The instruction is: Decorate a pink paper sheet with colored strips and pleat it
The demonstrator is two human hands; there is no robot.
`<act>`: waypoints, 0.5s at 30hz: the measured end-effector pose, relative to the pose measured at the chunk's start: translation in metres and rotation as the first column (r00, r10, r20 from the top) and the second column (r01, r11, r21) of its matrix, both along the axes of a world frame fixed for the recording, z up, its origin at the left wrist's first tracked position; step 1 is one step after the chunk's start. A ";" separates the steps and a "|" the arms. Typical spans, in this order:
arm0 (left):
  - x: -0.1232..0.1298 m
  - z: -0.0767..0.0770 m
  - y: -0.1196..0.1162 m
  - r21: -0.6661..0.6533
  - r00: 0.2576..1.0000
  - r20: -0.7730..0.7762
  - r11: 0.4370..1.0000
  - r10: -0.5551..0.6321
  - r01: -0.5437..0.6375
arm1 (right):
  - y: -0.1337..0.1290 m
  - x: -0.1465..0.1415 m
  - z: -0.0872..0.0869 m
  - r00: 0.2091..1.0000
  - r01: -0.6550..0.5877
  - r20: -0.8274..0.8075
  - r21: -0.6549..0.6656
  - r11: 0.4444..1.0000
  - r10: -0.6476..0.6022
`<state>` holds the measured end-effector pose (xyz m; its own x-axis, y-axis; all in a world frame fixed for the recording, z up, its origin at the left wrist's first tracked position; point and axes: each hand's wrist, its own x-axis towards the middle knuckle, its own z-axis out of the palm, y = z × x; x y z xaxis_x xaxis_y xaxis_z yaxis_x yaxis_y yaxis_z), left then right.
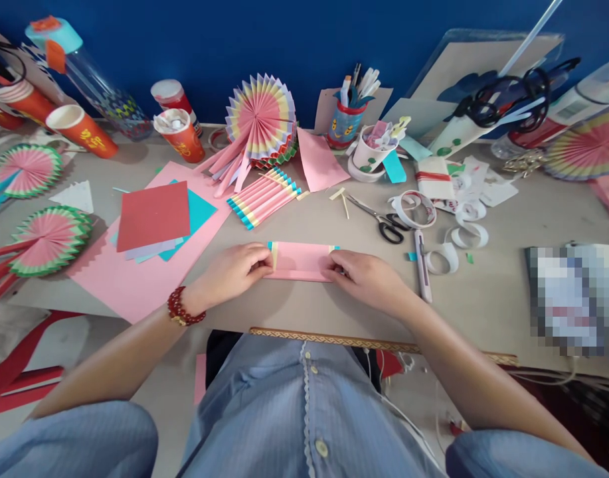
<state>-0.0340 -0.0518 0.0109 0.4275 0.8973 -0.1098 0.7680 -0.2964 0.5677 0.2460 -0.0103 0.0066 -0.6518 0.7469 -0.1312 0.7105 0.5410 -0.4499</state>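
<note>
A pink paper strip [303,259] with yellow and blue bands at both ends lies before me, a fold running along its near edge. My left hand [245,267] pinches its left end between thumb and fingers. At the right end, my right hand [360,273] holds it with curled fingers; part of the fingertips is hidden. Just beyond the strip rests a bundle of accordion-folded paper [264,198] in pink, yellow and blue. Scissors [378,219] with black handles lie to the right, beside a roll of double-sided tape [418,209] and a utility knife [422,265].
Stacked sheets, with a red one [153,216] on top, lie left on large pink paper [107,275]. Round paper fans [257,119] stand at the back and left. Paper cups [179,136] and a pen holder [346,123] line the blue wall. Peeled tape backing [443,257] curls at right.
</note>
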 end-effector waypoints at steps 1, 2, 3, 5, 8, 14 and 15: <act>0.000 0.000 0.000 0.000 1.000 0.002 1.000 -0.003 0.003 | 0.000 0.000 0.000 1.000 -0.002 0.004 -0.001 1.000 0.002; 0.000 0.000 -0.001 0.001 1.000 0.004 1.000 -0.005 0.005 | 0.000 0.000 0.000 1.000 -0.004 0.007 -0.001 1.000 0.004; 0.000 0.000 -0.001 0.003 1.000 0.005 1.000 -0.005 0.005 | 0.001 0.000 0.000 1.000 -0.004 0.009 -0.001 1.000 0.004; 0.000 0.001 -0.002 0.007 1.000 0.009 1.000 -0.004 0.004 | 0.001 -0.001 0.000 1.000 -0.006 0.012 -0.001 1.000 0.006; 0.001 0.001 -0.003 0.011 1.000 0.009 1.000 -0.002 0.002 | 0.001 -0.001 0.000 1.000 -0.006 0.017 -0.002 1.000 0.006; 0.000 0.000 -0.002 0.023 1.000 0.005 0.999 -0.024 0.023 | 0.000 0.000 -0.001 1.000 -0.010 0.009 0.012 1.000 0.009; 0.000 0.000 -0.002 0.026 1.000 0.006 0.999 -0.027 0.027 | 0.000 0.000 -0.001 1.000 -0.010 0.005 0.013 1.000 0.010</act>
<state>-0.0340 -0.0541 0.0109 0.4521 0.8880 -0.0840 0.7560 -0.3315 0.5644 0.2458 -0.0103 0.0054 -0.6585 0.7422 -0.1246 0.7072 0.5536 -0.4398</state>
